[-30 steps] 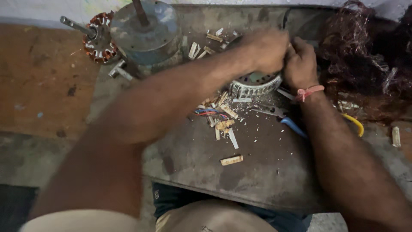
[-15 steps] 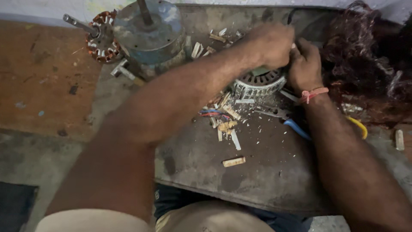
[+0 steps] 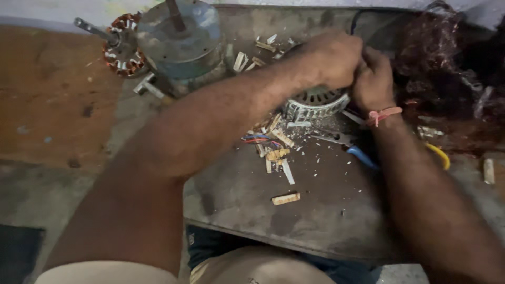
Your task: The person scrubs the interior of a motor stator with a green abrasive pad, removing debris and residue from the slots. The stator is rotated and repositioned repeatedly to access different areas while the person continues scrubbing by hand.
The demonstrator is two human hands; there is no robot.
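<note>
Together both hands, left hand (image 3: 334, 58) and right hand (image 3: 374, 79), close around the top of the ribbed metal stator (image 3: 314, 104) on the tabletop (image 3: 315, 210); blue-handled pliers (image 3: 350, 147) lie just beside the stator

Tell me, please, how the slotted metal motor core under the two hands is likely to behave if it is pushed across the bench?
The motor core looks like solid laminated metal, so probably heavy for its size and rigid. It seems to lie flat, so it would likely slide, not roll. Both the left hand and right hand press on it.
</note>
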